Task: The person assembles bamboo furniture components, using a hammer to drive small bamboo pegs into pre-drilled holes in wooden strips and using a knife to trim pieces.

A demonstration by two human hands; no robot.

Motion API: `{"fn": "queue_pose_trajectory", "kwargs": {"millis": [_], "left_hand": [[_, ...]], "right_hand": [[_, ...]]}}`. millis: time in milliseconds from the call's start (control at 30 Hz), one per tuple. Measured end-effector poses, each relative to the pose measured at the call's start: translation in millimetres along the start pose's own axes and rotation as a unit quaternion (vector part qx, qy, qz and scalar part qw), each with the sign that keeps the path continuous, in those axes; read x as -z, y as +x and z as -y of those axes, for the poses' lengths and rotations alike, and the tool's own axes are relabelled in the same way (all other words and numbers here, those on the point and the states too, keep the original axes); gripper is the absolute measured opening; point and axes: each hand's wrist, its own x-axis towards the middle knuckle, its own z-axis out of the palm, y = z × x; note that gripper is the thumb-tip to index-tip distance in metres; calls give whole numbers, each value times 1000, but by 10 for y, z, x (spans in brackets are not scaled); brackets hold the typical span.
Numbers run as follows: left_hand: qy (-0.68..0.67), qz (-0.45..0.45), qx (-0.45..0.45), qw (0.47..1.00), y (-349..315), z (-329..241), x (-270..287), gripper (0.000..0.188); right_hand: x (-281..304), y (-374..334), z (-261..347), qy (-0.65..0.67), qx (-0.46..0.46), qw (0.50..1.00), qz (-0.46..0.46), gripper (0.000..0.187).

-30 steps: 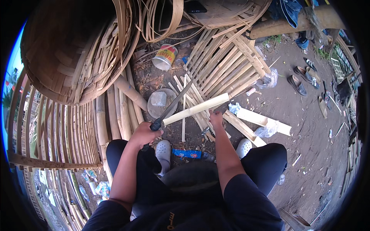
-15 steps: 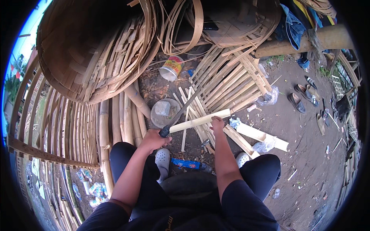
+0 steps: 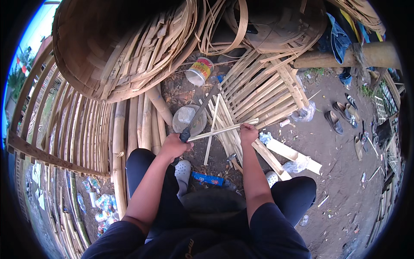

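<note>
My left hand [image 3: 174, 146] is closed round the dark handle of a machete [image 3: 200, 113], whose long blade points up and away to the right. A split bamboo piece [image 3: 220, 130] lies across in front of me, its narrow edge showing. Its left end meets my left hand beside the machete handle; whether those fingers also press on it I cannot tell. At the other end my right hand [image 3: 249, 133] is closed on the bamboo. Below the piece lie several loose bamboo strips [image 3: 224, 118] on the ground.
Ahead is a slatted bamboo panel [image 3: 258, 93]. Big woven baskets [image 3: 125, 64] stand beyond, left of a paint bucket [image 3: 199, 71]. A pale block [image 3: 186, 115] rests in a round basin [image 3: 177, 125]. Bamboo poles [image 3: 119, 129] lie left; sandals [image 3: 334, 122] lie right. A blue wrapper [image 3: 208, 178] is near my feet.
The bamboo piece has turned from its broad face to its narrow edge. My right hand has turned with it and still grips its end. The whole view has shifted slightly.
</note>
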Motion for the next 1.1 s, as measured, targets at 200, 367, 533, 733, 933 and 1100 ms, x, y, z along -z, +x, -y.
{"fn": "queue_pose_trajectory", "kwargs": {"millis": [200,367,533,733,933,1100], "left_hand": [[75,-64,-30,995,-2,-16,-22,26],[107,-103,-84,985,33,-42,-32,35],[95,-202,-267,937,-29,-154,59,27],[125,-216,-247,936,-40,-145,110,25],[91,-245,-273,926,27,-109,144,23],[-27,-225,-152,962,74,-114,140,21]], "right_hand": [[12,-332,757,14,-1,999,-51,19],[-49,-626,1334,148,106,955,234,21],[-104,-1031,1517,155,134,886,416,19],[-191,-1054,1517,127,123,868,464,23],[-307,-881,1446,195,60,799,566,21],[-354,-448,917,225,-198,775,557,23]]}}
